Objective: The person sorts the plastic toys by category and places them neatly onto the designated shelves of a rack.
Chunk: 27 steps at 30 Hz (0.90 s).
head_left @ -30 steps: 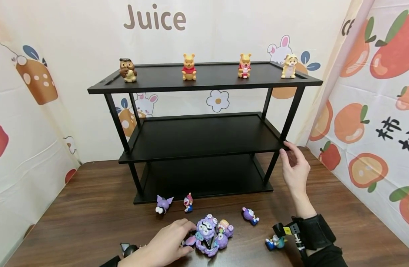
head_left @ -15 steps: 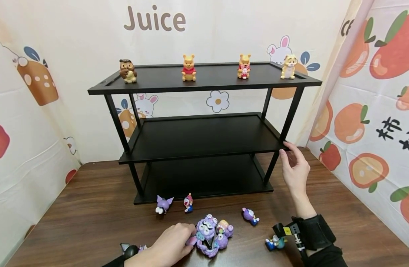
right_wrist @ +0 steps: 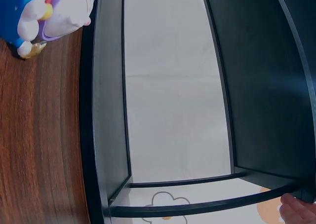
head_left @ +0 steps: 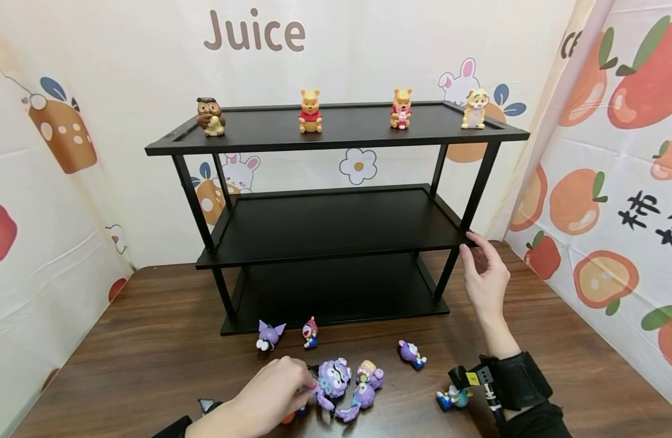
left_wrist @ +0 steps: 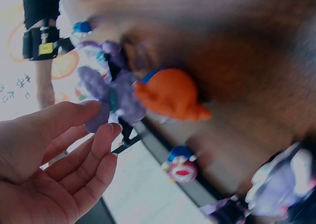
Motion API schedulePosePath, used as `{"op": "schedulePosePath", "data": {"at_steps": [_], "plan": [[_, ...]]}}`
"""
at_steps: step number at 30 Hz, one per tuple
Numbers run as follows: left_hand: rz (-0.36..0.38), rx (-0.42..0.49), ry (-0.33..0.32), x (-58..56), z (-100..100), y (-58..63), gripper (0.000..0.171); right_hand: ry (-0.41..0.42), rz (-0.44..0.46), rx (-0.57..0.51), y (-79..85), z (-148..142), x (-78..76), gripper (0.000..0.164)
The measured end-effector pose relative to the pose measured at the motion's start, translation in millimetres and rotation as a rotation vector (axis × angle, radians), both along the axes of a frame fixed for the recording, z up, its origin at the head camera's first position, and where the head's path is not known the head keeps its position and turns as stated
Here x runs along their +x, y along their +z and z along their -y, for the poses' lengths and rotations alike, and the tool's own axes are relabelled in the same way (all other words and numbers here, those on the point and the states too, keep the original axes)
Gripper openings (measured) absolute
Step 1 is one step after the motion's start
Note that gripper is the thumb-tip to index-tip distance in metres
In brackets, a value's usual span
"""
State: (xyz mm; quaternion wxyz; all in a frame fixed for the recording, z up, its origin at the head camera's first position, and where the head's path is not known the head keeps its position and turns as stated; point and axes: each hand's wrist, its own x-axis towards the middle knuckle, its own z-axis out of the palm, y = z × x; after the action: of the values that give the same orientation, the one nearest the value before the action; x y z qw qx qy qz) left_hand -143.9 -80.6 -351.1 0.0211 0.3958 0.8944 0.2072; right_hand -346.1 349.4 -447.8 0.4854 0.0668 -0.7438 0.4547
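Note:
In the head view my left hand [head_left: 276,392] pinches a purple figurine [head_left: 333,377] with a face and flower-like details between thumb and fingers. Several other purple figurines [head_left: 364,394] lie just right of it. Near the held one, the left wrist view shows an orange-topped figurine [left_wrist: 173,93], mostly hidden by the hand in the head view. My right hand [head_left: 485,274] holds the right front corner of the middle board of a black three-tier shelf [head_left: 336,222], thumb below and fingers at the edge.
On the top board stand an owl figurine [head_left: 210,117], two yellow bear figurines [head_left: 310,112] and a cream animal figurine [head_left: 475,109]. Before the shelf lie a purple eared figurine [head_left: 269,336], a red-hatted one [head_left: 310,333], a purple-and-blue one [head_left: 411,354] and a blue-and-teal one [head_left: 453,398].
My left hand has taken hold of the purple figurine and drawn it left, apart from the purple ones beside it. An orange bit now shows below the hand. The right hand stays put.

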Motion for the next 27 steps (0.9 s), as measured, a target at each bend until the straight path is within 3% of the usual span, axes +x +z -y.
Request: {"op": "schedulePosePath", "data": {"at_steps": [4, 10, 15, 17, 21, 25, 27], "plan": [[0.01, 0.059, -0.013, -3.5, 2.2, 6.3, 0.008, 0.015, -0.012, -0.01, 6.4, 6.0, 6.0, 0.037], [0.044, 0.152, 0.001, -14.1, 5.5, 8.3, 0.008, 0.19, -0.059, -0.177, 64.3, 50.6, 56.7, 0.03], [0.056, 0.205, 0.072, -27.8, 7.5, 5.3, 0.01, 0.104, -0.021, -0.119, 94.2, 75.5, 82.3, 0.028], [0.038, 0.22, 0.093, -33.8, 7.2, 3.7, 0.01, 0.028, 0.041, -0.084, 103.7, 82.7, 91.1, 0.028], [0.015, 0.222, 0.115, -41.8, 4.4, 1.7, 0.008, 0.009, 0.069, -0.076, 104.6, 83.6, 92.6, 0.028], [-0.004, 0.18, 0.12, -41.6, -1.9, 2.5, 0.009, 0.013, 0.065, -0.079, 103.0, 82.6, 91.5, 0.028], [-0.022, 0.158, 0.114, -39.5, -5.6, 3.6, 0.01, 0.054, 0.02, -0.113, 79.7, 65.0, 70.0, 0.029]]}}
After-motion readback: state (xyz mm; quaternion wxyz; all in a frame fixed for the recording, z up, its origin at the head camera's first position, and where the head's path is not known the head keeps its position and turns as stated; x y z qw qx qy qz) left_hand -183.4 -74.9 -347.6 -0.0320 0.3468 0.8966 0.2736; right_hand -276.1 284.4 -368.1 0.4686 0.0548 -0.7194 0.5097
